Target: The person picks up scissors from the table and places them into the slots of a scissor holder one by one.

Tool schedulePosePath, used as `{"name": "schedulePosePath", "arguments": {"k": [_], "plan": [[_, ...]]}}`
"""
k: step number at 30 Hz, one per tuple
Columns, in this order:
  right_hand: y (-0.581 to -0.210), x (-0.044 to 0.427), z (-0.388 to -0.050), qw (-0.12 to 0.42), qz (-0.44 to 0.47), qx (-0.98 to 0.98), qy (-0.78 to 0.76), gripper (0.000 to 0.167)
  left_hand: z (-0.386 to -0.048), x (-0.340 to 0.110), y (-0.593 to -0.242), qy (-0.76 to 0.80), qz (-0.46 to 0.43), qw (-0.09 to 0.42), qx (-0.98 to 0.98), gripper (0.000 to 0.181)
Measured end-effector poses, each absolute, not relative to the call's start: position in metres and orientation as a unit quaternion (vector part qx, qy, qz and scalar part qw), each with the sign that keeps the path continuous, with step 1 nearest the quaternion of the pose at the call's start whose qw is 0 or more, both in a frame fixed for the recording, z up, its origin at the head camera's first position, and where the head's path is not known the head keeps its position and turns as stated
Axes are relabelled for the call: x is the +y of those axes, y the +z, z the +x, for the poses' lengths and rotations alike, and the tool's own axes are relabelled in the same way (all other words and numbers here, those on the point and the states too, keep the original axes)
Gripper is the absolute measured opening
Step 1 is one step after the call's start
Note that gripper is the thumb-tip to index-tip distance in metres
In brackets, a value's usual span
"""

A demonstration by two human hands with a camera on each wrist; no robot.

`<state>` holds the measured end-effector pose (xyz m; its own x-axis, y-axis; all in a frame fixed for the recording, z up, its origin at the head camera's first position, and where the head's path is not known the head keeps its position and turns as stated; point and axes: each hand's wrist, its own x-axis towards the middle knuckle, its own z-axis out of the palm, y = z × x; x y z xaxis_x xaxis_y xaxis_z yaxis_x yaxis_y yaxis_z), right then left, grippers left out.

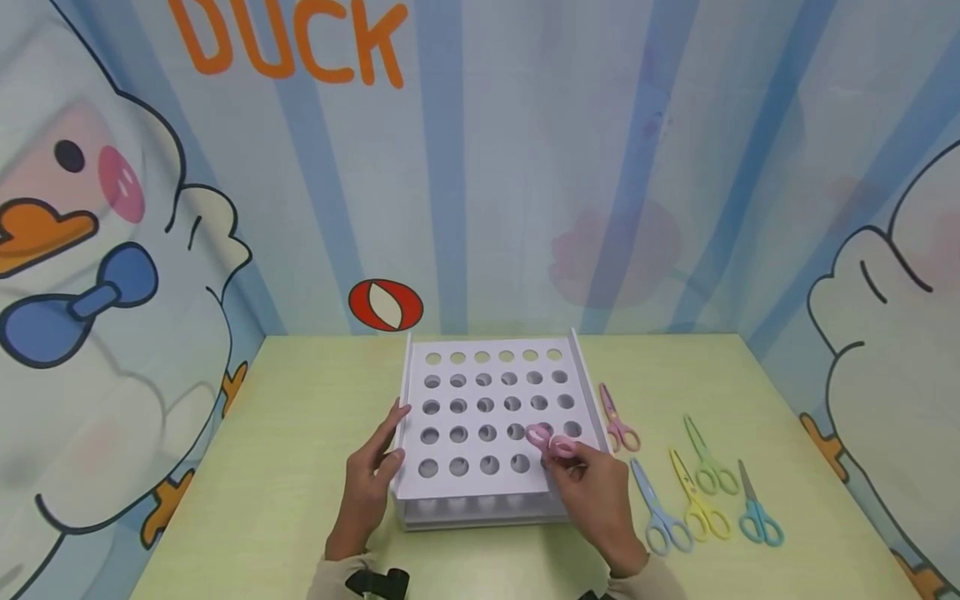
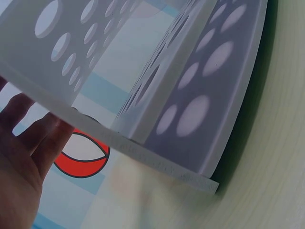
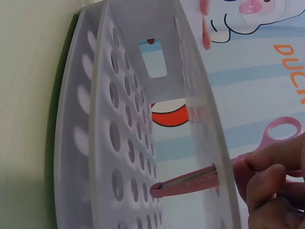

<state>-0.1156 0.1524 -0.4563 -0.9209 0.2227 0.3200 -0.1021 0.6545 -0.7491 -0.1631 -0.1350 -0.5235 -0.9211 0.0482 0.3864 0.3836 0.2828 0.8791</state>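
A white rack (image 1: 495, 482) with rows of round holes in its tiers stands on the table. My right hand (image 1: 596, 500) pinches a pair of pink scissors (image 3: 193, 183) near the handle loops, above the rack's front right corner. In the right wrist view the blades pass down through the top plate, tip pointing at the holed middle shelf; whether it enters a hole there is unclear. My left hand (image 1: 367, 492) touches the rack's left side with extended fingers (image 2: 46, 143), fingertips at the upper edge.
Right of the rack lie pink-purple scissors (image 1: 612, 417), blue scissors (image 1: 657, 512), yellow scissors (image 1: 697, 498), green scissors (image 1: 708, 458) and teal scissors (image 1: 757, 512). A pale table (image 1: 300, 400) lies under everything. Behind it hangs a striped cartoon backdrop (image 1: 487, 167).
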Motion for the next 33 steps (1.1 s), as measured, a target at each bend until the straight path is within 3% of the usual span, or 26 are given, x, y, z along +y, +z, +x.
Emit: {"name": "schedulePosePath", "arguments": {"k": [13, 20, 25, 33], "plan": [[-0.464, 0.148, -0.113, 0.199, -0.07, -0.883, 0.42, 0.006, -0.164, -0.135, -0.523, -0.592, -0.142, 0.143, -0.78, 0.056], [-0.466, 0.149, -0.11, 0.167, -0.09, -0.868, 0.459, 0.003, -0.163, -0.135, -0.524, -0.593, -0.138, 0.139, -0.781, 0.055], [-0.467, 0.149, -0.107, 0.152, -0.108, -0.836, 0.516, 0.008, -0.163, -0.135, -0.523, -0.591, -0.139, 0.141, -0.782, 0.054], [-0.466, 0.153, -0.106, 0.172, -0.105, -0.858, 0.472, 0.017, -0.162, -0.135, -0.523, -0.589, -0.138, 0.14, -0.784, 0.055]]}}
